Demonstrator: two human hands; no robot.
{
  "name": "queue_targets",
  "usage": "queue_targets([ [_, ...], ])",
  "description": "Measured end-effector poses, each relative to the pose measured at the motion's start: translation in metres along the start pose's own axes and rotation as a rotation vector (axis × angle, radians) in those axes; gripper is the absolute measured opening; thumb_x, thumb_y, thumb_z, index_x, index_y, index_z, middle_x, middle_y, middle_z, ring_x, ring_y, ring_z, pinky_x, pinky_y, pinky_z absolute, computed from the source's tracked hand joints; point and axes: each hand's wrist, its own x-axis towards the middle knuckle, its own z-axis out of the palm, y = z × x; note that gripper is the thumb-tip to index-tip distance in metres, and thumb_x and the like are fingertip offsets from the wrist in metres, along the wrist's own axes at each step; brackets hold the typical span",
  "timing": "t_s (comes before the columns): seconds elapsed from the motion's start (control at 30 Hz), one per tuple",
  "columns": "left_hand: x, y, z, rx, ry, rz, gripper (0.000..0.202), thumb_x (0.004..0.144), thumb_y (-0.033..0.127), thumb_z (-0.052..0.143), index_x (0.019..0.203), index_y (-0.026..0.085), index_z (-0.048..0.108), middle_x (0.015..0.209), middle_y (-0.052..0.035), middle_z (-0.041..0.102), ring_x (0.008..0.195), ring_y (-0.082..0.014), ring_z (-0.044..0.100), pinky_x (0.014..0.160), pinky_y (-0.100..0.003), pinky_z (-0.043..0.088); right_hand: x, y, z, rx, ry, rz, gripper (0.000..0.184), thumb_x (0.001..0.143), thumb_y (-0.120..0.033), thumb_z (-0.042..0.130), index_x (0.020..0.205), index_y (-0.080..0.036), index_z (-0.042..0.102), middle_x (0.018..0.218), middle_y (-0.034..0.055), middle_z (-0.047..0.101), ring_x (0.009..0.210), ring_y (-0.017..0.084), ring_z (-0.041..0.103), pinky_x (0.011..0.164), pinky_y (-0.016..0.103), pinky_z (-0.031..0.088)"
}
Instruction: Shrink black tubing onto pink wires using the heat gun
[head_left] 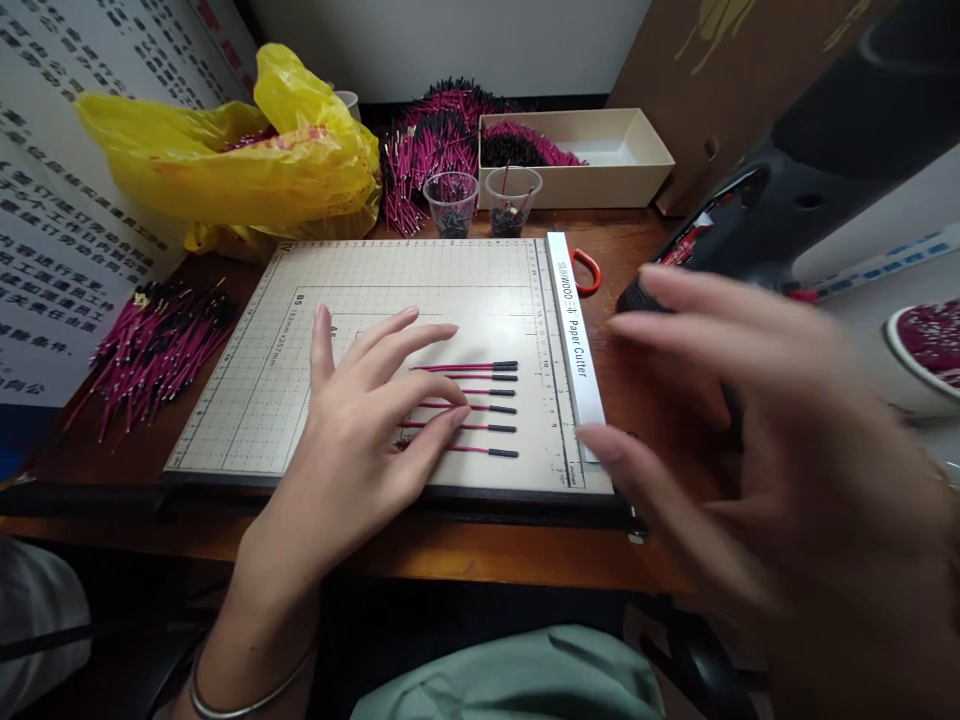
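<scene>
My left hand (367, 420) lies flat with fingers spread on the beige paper cutter board (247, 400), its fingertips pressing on several red wires with black tips (487, 410) laid in parallel rows. My right hand (757, 430) hovers to the right of the cutter, fingers spread and blurred by motion, holding nothing. It is close to the cutter's white blade rail (574, 340) and a dark tool (720, 230) lying behind it.
A loose pile of red wires (150, 350) lies left of the board. Behind stand a yellow plastic bag (247, 150), a big heap of wires (435, 130), two clear cups (480, 200) and a beige box (615, 150). A white bowl (926, 360) sits at right.
</scene>
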Motion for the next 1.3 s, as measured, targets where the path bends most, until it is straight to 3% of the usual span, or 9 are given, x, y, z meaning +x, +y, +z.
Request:
queue_targets([
  [0.2,0.013,0.0,-0.001,0.023,-0.016,0.052,0.015,0.096,0.023,0.059,0.087,0.027,0.07,0.137,-0.001,0.066,0.141,-0.0312,0.052,0.126,-0.07,-0.002,-0.024,0.001,0.02,0.023,-0.083,-0.057,0.049,0.097,-0.051,0.057,0.132,-0.018,0.057,0.148,0.0187,0.05,0.141,0.036,0.048,0.115,0.065,0.044],
  [0.37,0.021,0.0,0.002,0.039,-0.047,0.064,0.017,0.096,0.025,0.058,0.086,0.027,0.072,0.141,-0.0018,0.065,0.14,-0.0322,0.053,0.125,-0.071,-0.004,-0.03,0.003,0.024,0.037,-0.119,-0.086,0.049,0.095,-0.053,0.059,0.129,-0.018,0.061,0.147,0.0173,0.052,0.141,0.038,0.047,0.108,0.063,0.051],
  [0.53,0.025,-0.003,0.003,0.054,-0.107,0.062,0.02,0.099,0.029,0.056,0.087,0.028,0.072,0.143,-0.0007,0.063,0.14,-0.0316,0.053,0.125,-0.07,-0.006,-0.01,0.014,0.014,0.055,-0.191,-0.155,0.057,0.095,-0.06,0.054,0.123,-0.013,0.067,0.146,0.0196,0.055,0.135,0.041,0.053,0.103,0.062,0.053],
  [0.7,0.028,-0.008,0.001,0.052,-0.098,0.074,0.021,0.1,0.03,0.056,0.086,0.029,0.072,0.144,0.0008,0.063,0.14,-0.029,0.053,0.127,-0.066,-0.006,0.01,0.034,0.007,-0.016,-0.246,-0.324,0.062,0.095,-0.065,0.047,0.117,-0.011,0.069,0.12,0.0168,0.07,0.112,0.038,0.067,0.083,0.053,0.061],
  [0.77,0.028,-0.009,0.001,0.051,-0.095,0.069,0.022,0.1,0.031,0.056,0.086,0.029,0.072,0.144,0.0013,0.062,0.142,-0.0288,0.051,0.128,-0.065,-0.006,0.011,0.04,0.008,-0.005,-0.257,-0.337,0.064,0.094,-0.068,0.046,0.12,-0.013,0.067,0.117,0.0142,0.071,0.115,0.037,0.065,0.085,0.052,0.06],
  [0.9,0.03,-0.011,0.001,0.05,-0.118,0.059,0.025,0.102,0.037,0.054,0.087,0.03,0.073,0.148,0.0045,0.058,0.149,-0.0291,0.042,0.128,-0.065,-0.005,0.0,0.043,0.012,0.084,-0.281,-0.298,0.067,0.094,-0.07,0.044,0.13,-0.017,0.061,0.132,0.0126,0.064,0.131,0.036,0.054,0.097,0.053,0.055],
  [1.07,0.031,-0.011,0.005,0.053,-0.149,0.032,0.035,0.104,0.042,0.046,0.087,0.03,0.074,0.155,0.0081,0.05,0.155,-0.0315,0.03,0.128,-0.066,-0.006,-0.01,0.04,0.018,0.122,-0.298,-0.279,0.066,0.094,-0.069,0.046,0.135,-0.018,0.058,0.138,0.0136,0.057,0.136,0.038,0.047,0.102,0.057,0.053],
  [1.3,0.032,-0.012,0.007,0.039,-0.162,0.036,0.037,0.104,0.046,0.043,0.088,0.031,0.073,0.155,0.0103,0.049,0.155,-0.0307,0.031,0.127,-0.066,-0.008,-0.01,0.04,0.019,0.128,-0.289,-0.261,0.066,0.094,-0.067,0.048,0.135,-0.016,0.06,0.137,0.0154,0.057,0.136,0.04,0.048,0.103,0.062,0.053],
])
